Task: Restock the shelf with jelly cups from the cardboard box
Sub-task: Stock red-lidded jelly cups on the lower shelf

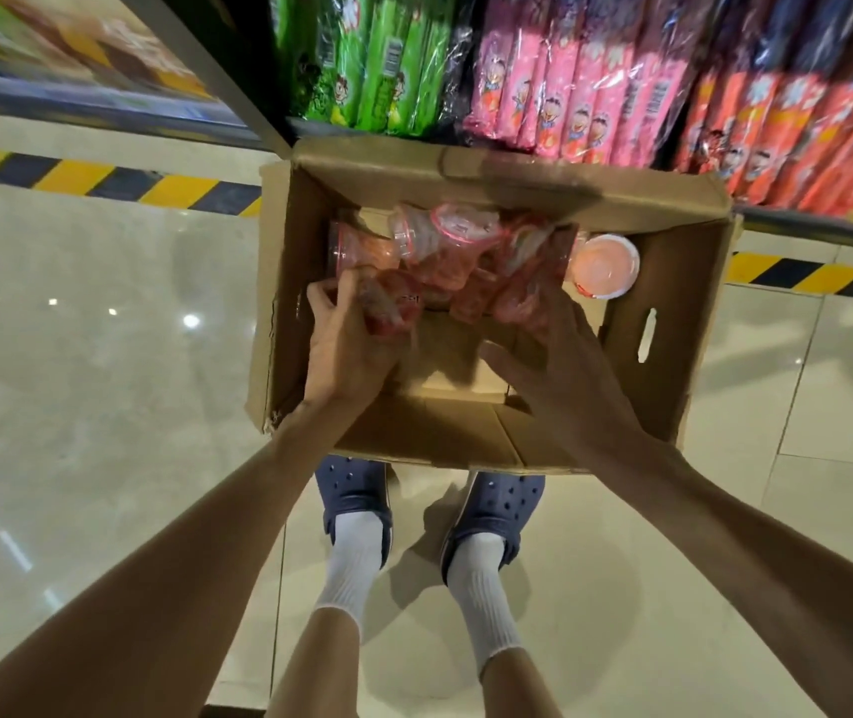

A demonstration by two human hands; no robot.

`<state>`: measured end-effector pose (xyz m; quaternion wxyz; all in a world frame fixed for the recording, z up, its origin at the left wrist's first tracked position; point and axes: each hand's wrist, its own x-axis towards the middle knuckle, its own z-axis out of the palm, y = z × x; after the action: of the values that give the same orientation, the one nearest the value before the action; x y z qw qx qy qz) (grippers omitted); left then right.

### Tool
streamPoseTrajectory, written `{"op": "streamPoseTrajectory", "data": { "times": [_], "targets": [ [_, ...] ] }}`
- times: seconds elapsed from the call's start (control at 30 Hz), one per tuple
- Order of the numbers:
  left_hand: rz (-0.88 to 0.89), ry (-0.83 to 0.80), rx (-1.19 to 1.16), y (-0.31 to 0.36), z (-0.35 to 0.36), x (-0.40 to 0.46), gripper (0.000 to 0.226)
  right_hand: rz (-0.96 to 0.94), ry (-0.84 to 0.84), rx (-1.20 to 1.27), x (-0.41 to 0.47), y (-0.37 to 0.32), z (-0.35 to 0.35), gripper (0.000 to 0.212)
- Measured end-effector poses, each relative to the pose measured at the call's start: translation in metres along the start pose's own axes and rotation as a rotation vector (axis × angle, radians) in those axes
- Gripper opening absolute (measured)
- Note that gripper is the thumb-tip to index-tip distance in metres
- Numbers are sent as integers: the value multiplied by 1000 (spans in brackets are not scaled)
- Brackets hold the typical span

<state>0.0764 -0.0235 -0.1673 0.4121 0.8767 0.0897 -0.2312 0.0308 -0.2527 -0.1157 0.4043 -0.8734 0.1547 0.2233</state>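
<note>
An open cardboard box stands on the floor below the shelf. Several pink jelly cups lie jumbled at its far side, and one cup sits apart with its pale lid facing up. Both hands reach into the box. My left hand is closed around a reddish jelly cup at the left of the pile. My right hand lies over the cups at the right of the pile, its fingers curled onto one; the grip itself is hidden under the hand.
The shelf above the box holds upright packs: green, pink and red-orange. A yellow-black striped strip runs along the shelf's base. My feet in blue clogs stand on glossy tiles just behind the box.
</note>
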Motion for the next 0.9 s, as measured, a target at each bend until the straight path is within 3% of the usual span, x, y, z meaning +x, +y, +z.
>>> {"op": "streamPoseTrajectory", "data": {
  "times": [0.1, 0.33, 0.6, 0.77, 0.9],
  "targets": [
    [49, 60, -104, 9, -14, -15, 65, 56, 31, 138, 14, -11, 2, 82],
    [22, 98, -120, 17, -34, -22, 65, 231, 6, 260, 71, -23, 25, 84],
    [9, 68, -198, 2, -43, -22, 70, 390, 0, 258, 145, 5, 87, 123],
    [-1, 41, -159, 2, -45, -23, 81, 476, 190, 361, 139, -31, 84, 95],
    [-17, 28, -161, 6, -47, -23, 84, 351, 225, 305, 123, -35, 74, 76]
  ]
}}
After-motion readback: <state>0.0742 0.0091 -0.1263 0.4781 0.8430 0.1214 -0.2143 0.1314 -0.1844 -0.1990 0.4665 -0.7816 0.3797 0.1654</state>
